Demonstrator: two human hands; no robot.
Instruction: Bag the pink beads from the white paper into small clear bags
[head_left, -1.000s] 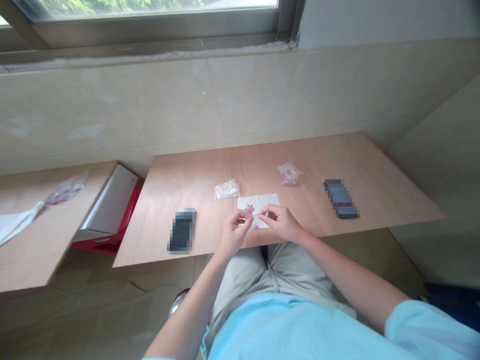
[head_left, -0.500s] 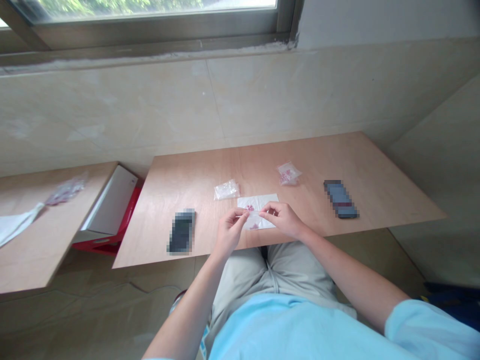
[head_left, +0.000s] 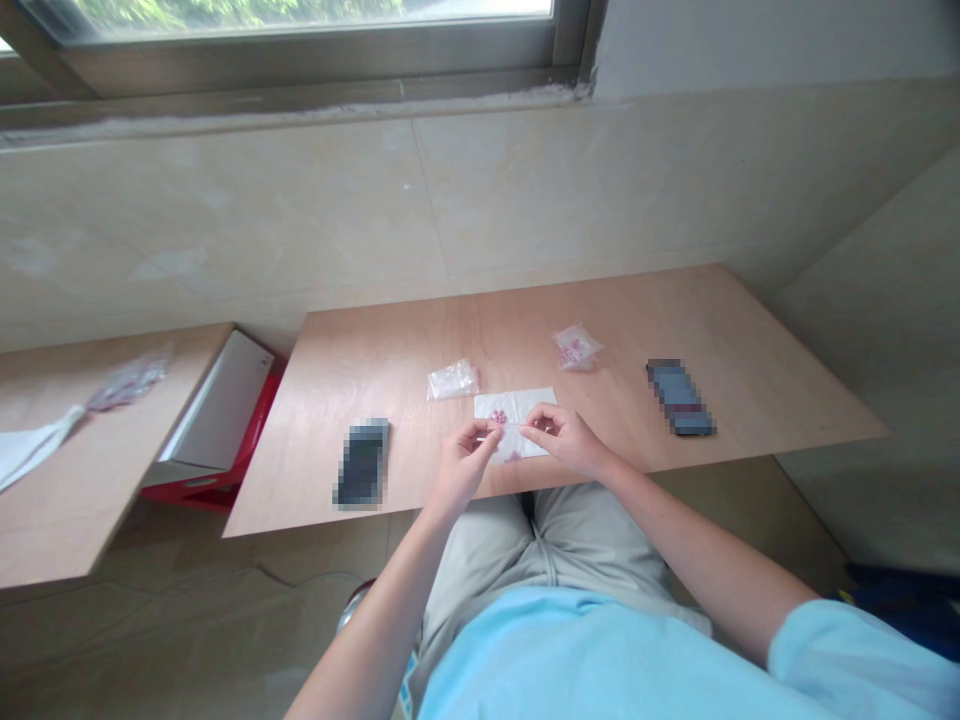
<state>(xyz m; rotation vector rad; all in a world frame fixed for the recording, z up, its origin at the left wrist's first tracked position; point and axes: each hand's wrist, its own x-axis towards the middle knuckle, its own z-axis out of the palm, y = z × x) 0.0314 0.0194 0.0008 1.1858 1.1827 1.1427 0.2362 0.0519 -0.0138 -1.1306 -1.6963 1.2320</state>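
My left hand [head_left: 463, 462] and my right hand [head_left: 564, 437] are both pinched, facing each other just above a white paper sheet [head_left: 514, 405] on the wooden table [head_left: 675, 300]. A thin pale thread or wire [head_left: 504, 427] stretches between the two pinches. Small pink beads [head_left: 500, 416] lie on the sheet, some partly hidden by my fingers. What else the fingertips hold is too small to make out.
A clear bag [head_left: 453, 380] and a bag with pink beads [head_left: 576, 347] lie behind the sheet. Two phones [head_left: 362, 463] [head_left: 681, 397] flank my hands. A white box [head_left: 222, 400] in a red tray sits left, beside a second table [head_left: 60, 500].
Both hands shifted slightly and drew a little apart, so the thread between the pinches now shows stretched. Everything on the table stayed put.
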